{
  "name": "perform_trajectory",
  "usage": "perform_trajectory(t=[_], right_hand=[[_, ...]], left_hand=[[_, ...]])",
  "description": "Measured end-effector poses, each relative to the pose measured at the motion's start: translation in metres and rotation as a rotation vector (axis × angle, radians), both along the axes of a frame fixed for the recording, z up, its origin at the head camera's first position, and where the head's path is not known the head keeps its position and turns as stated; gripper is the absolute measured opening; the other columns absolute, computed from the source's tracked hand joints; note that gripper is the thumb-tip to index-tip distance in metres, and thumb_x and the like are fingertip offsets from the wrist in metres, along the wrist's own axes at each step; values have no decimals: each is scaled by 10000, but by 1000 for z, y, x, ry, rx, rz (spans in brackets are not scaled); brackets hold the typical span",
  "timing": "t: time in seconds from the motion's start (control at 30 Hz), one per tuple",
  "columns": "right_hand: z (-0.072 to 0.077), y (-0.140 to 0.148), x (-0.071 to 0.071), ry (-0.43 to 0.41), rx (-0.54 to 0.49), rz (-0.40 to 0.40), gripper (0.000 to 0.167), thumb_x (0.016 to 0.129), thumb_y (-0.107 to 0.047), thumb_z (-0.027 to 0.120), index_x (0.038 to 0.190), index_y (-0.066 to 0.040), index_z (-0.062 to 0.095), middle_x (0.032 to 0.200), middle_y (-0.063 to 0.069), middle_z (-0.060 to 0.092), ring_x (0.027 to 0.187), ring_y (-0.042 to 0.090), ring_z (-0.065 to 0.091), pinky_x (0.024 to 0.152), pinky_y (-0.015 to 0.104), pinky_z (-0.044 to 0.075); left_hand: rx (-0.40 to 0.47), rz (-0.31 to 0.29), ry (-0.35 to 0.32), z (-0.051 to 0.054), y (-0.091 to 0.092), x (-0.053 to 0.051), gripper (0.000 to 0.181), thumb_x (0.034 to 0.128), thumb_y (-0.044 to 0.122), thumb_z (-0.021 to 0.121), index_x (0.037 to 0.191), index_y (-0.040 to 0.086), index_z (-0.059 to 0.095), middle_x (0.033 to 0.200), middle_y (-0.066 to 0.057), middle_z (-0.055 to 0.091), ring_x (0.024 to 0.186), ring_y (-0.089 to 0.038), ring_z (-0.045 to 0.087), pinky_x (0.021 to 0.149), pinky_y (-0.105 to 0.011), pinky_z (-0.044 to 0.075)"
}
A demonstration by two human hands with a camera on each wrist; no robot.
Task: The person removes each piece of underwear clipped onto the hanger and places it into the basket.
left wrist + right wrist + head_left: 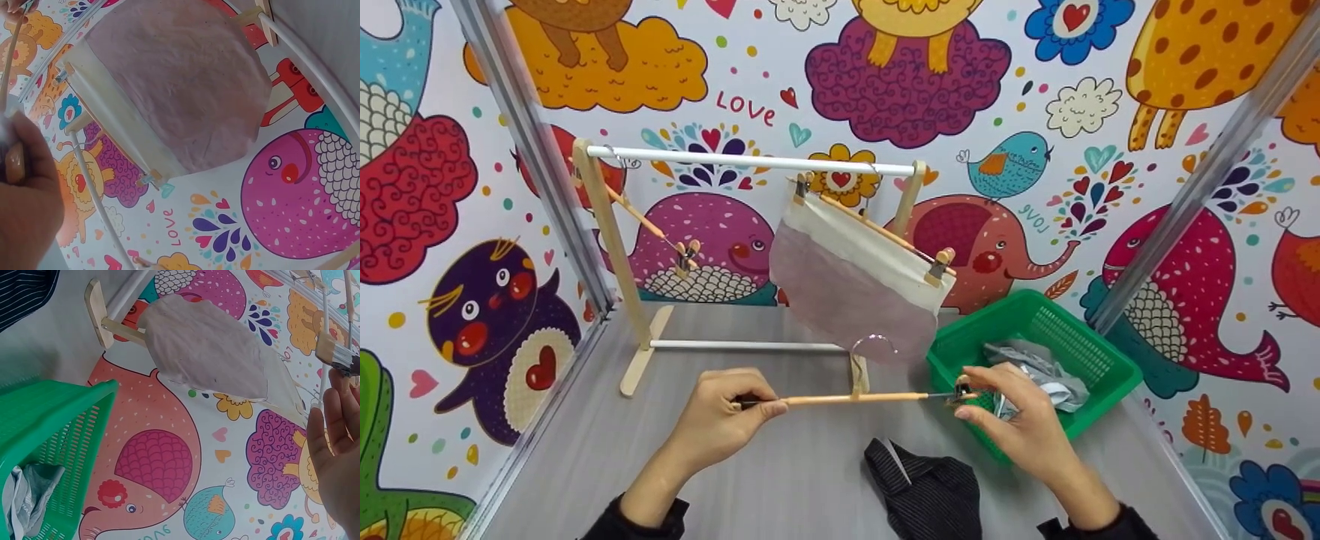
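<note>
A wooden clip hanger (840, 399) with a metal hook is held level above the table. My left hand (727, 414) grips its left end, the fingers curled over the clip there, which is mostly hidden. At the other end, my right hand (1020, 420) pinches the clip (962, 391) between thumb and fingertips; the right wrist view shows this wooden-and-metal clip (333, 353) at the fingertips. No cloth hangs from this hanger. Below it, a black striped cloth (934, 491) lies bunched on the table (780, 480).
Behind the hands stands a wooden rack with a white top bar (750, 160). A mauve-and-cream cloth (847, 285) hangs there from a clip hanger; a bare hanger (637, 211) hangs at left. At right, a green basket (1117, 375) contains grey cloth (1057, 367).
</note>
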State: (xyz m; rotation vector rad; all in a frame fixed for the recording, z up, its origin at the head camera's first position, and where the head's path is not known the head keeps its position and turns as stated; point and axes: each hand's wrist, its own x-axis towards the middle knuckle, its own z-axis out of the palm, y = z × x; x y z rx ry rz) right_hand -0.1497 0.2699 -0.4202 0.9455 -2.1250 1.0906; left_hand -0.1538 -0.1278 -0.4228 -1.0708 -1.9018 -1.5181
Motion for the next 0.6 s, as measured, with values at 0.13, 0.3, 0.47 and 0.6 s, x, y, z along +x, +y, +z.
perform_trajectory(t=[0.13,0.3,0.47,0.6], right_hand=[[-1,0,2,-17,-2,-16,673,680,187,857,1307,11,686,1113,90,742,1024,134,683,863,180,526],[-11,2,2,2,12,-49,660,676,166,870,1289,-9,697,1121,89,751,993,104,652,824,171,493],[-24,3,1,0,17,-45,663,666,140,891,1284,-3,697,1176,118,740,1027,126,649,848,175,496],[-35,2,4,-44,29,-58,695,676,81,919,1321,-34,689,1251,94,719,1087,132,640,885,157,480]], left_hand=[[10,26,5,0,-6,1,261,768,-142,844,801,100,751,679,-23,637,537,-119,505,461,-192,408],[15,64,12,0,-13,3,278,754,-163,839,804,97,756,679,-23,640,537,-113,497,459,-193,400],[15,117,14,-1,-20,4,301,745,-177,835,779,109,748,660,-8,627,529,-94,476,452,-193,378],[25,152,10,-2,-26,6,333,730,-208,825,762,112,739,649,-3,618,525,-86,476,453,-200,388]])
